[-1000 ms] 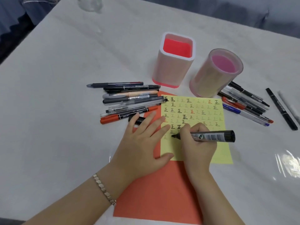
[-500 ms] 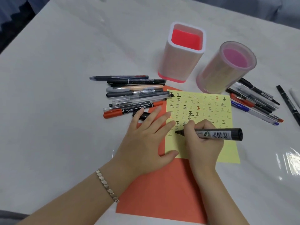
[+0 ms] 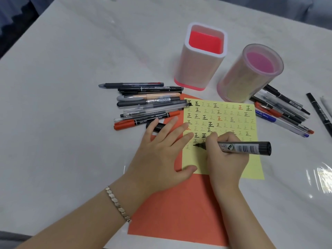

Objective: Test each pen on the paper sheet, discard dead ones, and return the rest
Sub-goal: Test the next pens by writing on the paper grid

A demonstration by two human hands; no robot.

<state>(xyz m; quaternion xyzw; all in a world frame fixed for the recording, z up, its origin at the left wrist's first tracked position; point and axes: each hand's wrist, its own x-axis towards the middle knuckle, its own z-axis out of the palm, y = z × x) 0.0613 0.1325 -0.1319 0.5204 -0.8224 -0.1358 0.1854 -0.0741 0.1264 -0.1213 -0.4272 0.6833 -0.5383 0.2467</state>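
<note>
The left hand point(image 3: 161, 155) lies flat with its fingers spread, palm down on the orange paper point(image 3: 179, 212). Its longer fingertips and thumb touch the left edge of the yellow sheet point(image 3: 224, 115). The right hand point(image 3: 226, 159) is curled round a black marker point(image 3: 240, 147), pinching it near the front. The marker's tip touches the yellow sheet at the lower left end of the rows of written marks, and its capless back end points right.

A black cap point(image 3: 159, 127) is half hidden under the left fingers. The right hand covers part of the lower rows of marks, and the marker's label is too small to read. The right forearm hides the orange paper's lower right corner. At the right border a white pen point(image 3: 326, 105) is cut off, beside a lone black pen point(image 3: 319, 112).

One pile of pens point(image 3: 149, 106) lies just left of the sheet, its nearest tips touching the sheet's top left corner. A second pile point(image 3: 282, 112) lies just right of it, against the round holder point(image 3: 251, 72). The square holder point(image 3: 203, 56) stands beside the round one, beyond the sheet. Open worktop point(image 3: 71, 105) stretches left of the first pile to the slanting left edge, and also past the holders. A glossy strip reflects light near the right border.
</note>
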